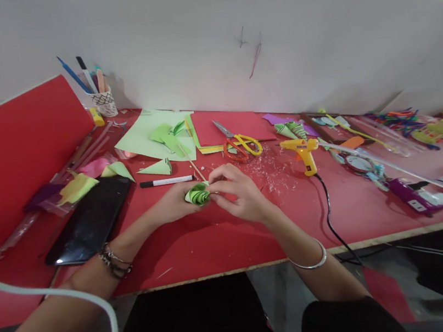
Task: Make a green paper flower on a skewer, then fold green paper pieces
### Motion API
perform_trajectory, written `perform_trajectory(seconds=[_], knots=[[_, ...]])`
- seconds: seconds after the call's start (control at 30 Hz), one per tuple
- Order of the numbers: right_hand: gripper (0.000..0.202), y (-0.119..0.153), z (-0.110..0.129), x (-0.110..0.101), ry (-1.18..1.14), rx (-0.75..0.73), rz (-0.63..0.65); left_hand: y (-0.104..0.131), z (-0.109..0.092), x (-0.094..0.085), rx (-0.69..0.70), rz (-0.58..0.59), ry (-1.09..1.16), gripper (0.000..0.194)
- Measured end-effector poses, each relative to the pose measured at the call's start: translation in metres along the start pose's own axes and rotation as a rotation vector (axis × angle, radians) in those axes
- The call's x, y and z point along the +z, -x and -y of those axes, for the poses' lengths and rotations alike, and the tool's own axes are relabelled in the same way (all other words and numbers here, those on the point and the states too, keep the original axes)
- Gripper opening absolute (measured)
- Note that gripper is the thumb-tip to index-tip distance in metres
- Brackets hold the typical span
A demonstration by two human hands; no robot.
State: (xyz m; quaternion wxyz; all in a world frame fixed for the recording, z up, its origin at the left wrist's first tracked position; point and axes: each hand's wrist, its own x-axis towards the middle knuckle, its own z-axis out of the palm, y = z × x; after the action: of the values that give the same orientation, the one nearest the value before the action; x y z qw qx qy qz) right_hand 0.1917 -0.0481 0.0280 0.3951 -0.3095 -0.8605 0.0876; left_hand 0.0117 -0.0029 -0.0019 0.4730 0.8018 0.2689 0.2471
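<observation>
Near the front middle of the red table, a green rolled paper piece (197, 194) with dark lines and layered folds sits in my left hand (172, 202), whose fingers are closed around it. My right hand (236, 192) pinches the right edge of the same roll with thumb and fingertips. Just behind it a thin wooden stick (191, 161) slants away; whether it touches the roll I cannot tell. A white marker with a black cap (169, 181) lies behind my left hand. Beyond that are a pale green paper cone (155, 168) and cut green paper pieces (167, 135).
Orange-and-yellow scissors (241, 143) lie on red paper sheets (215, 125). A yellow glue gun (302, 154) rests at right, its black cord (328, 211) crossing the front edge. A black phone (92, 221) lies left. Behind stands a pen cup (104, 103). A purple power strip (415, 196) is far right.
</observation>
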Motion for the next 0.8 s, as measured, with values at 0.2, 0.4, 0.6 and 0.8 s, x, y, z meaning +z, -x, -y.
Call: perform_trajectory(seconds=[0.2,0.4,0.6,0.8], knots=[[0.014,-0.0014,0.0053,0.0037,-0.024,0.104,-0.076,-0.0005,-0.0001,0.0002,0.083,-0.105,-0.178,0.009],[0.008,-0.0011,0.0046,0.0033,-0.122,0.159,-0.148,-0.0008,-0.0038,-0.0008,0.18,-0.199,-0.284,0.006],[0.005,-0.0013,0.003,0.0031,-0.173,0.168,-0.139,-0.0014,-0.0048,-0.0012,0.22,-0.185,-0.344,0.011],[0.005,-0.0007,0.0018,0.0044,-0.157,0.167,-0.126,-0.0006,-0.0066,-0.0012,0.218,-0.165,-0.386,0.013]])
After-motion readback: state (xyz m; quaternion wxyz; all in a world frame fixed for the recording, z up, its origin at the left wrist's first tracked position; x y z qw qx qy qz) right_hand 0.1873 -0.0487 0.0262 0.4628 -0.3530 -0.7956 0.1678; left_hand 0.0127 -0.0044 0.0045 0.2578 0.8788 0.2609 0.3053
